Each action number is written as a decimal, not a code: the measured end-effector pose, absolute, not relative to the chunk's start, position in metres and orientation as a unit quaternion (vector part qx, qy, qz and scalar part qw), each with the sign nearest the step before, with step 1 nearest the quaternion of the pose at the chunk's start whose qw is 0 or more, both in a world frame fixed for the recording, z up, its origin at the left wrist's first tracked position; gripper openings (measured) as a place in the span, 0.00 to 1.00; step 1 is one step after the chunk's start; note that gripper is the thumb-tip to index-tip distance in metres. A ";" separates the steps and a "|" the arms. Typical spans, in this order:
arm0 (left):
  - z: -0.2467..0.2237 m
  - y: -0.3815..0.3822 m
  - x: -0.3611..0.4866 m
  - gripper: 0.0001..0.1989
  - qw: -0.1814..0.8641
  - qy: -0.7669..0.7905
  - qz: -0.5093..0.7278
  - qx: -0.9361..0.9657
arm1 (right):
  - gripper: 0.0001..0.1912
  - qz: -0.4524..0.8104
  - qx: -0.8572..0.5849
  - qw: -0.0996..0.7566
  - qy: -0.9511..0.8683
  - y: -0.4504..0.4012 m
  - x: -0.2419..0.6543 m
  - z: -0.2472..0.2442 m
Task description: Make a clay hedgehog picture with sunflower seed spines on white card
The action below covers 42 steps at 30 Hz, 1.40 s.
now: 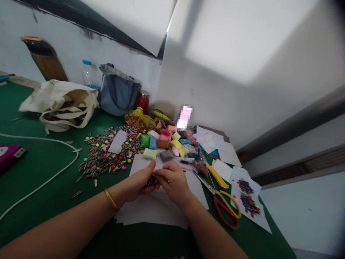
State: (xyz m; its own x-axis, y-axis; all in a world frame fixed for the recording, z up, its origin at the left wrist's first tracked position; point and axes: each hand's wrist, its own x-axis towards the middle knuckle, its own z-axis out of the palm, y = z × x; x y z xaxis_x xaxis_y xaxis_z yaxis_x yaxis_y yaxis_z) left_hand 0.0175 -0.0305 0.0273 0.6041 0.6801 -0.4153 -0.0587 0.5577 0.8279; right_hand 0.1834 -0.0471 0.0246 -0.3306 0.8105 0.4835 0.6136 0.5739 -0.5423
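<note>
evidently the step in hand is fine fingertip work on a few small seeds (151, 182), done over a stack of white paper (161, 214) on the green bench (48, 190). the left hand (142, 182) is cupped, its grip curled round the seeds, which sit in the palm between the two hands. the right hand (174, 182) comes in from the other side with thumb and forefinger drawn together at that palm; whether its grip has a seed pinched i cannot tell, as the fingers hide it. judging from this, the next move calls for a light, steady pinch and a left palm kept level, since loose seeds could slip out.

to the left lies a wide heap of striped seeds (101, 163) dotted with bright bits; beyond the paper are small coloured packets (163, 143). scissors (210, 187) lie open to the right, near a sheet with seeds laid in rows (250, 205).

as for writing, little can be read. the red container (143, 102) has a pale mark too small to make out, the phone screen (184, 117) is blurred into blocks, and no words are legible on the packets or the clear bottle (90, 76).
</note>
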 end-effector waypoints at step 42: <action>0.020 0.006 -0.002 0.17 0.457 0.535 0.313 0.638 | 0.06 0.077 -0.573 0.178 -0.796 -0.029 0.197 -0.001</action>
State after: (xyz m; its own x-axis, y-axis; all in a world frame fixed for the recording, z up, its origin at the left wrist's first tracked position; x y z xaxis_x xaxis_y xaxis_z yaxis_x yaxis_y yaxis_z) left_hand -0.0024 0.0065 0.0201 0.2320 0.9685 -0.0901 0.3965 -0.0096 0.9180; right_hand 0.1970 -0.0292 -0.0009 -0.2807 0.9398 0.1947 0.8847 0.3320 -0.3273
